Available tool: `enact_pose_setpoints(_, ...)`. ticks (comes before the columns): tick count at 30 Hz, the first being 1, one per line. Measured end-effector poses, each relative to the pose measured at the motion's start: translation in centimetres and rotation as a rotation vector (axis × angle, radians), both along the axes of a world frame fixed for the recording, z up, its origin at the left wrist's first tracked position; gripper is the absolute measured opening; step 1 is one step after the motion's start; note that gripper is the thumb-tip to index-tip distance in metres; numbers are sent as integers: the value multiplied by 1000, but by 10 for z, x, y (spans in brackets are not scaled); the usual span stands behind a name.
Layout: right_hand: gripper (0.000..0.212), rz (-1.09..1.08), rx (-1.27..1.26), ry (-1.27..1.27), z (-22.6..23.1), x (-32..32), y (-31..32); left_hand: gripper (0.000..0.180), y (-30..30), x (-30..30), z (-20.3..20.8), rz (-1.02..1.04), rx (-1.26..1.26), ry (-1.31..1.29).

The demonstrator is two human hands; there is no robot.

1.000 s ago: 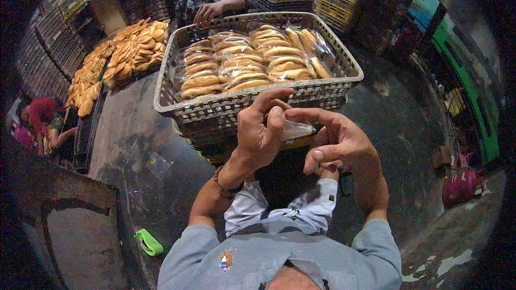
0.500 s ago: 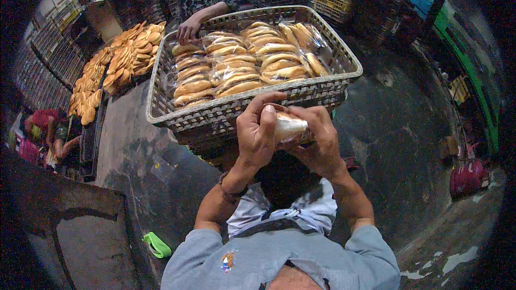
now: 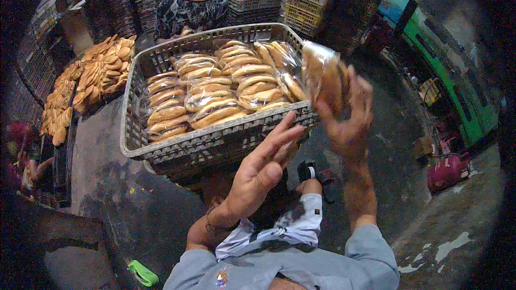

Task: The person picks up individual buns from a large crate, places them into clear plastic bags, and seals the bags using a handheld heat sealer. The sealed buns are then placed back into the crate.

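Note:
A clear plastic bag of bread buns [image 3: 324,78] is gripped in my right hand [image 3: 346,115], held up by the right rim of a large plastic crate [image 3: 177,153]. Fingers stretched and holding nothing, my left hand [image 3: 264,169] hovers close to the crate's near edge. Inside the crate, several rows of bagged buns [image 3: 210,96] lie packed side by side. A few bags at the right end [image 3: 279,56] sit at a different angle from the rows. My right fingers are slightly blurred.
Loose unbagged breads [image 3: 105,70] are heaped on a surface at the left. A person [image 3: 193,13] stands behind the crate. Stacked crates [image 3: 306,0] rise at the back. A red rounded object [image 3: 449,173] and a green cloth-like item [image 3: 142,273] lie on the floor.
My hands have parted. The right one has carried the bag of buns up and right to the crate's edge; the left has let go and opened. The other person's hand has left the crate.

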State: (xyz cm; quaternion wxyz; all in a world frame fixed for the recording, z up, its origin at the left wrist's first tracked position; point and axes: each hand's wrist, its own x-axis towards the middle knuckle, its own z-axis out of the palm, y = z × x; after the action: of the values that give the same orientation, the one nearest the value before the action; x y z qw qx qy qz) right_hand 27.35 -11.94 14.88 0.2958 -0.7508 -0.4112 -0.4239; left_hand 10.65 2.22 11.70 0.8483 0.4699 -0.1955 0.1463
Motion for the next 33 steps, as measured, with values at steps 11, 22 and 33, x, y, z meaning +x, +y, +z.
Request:
enact_pose_setpoints(11,45,-208,-1007,689,-25,158,55,74,61,-73,-39,298,102,158)
enact_pose_setpoints(22,29,-254,-813,518,10,129,71,49,57,-79,-23,391,241,91)
enact_pose_setpoints(33,14,591,-325,367,114,31,4,96,57,-2,48,1118,1188,-340)
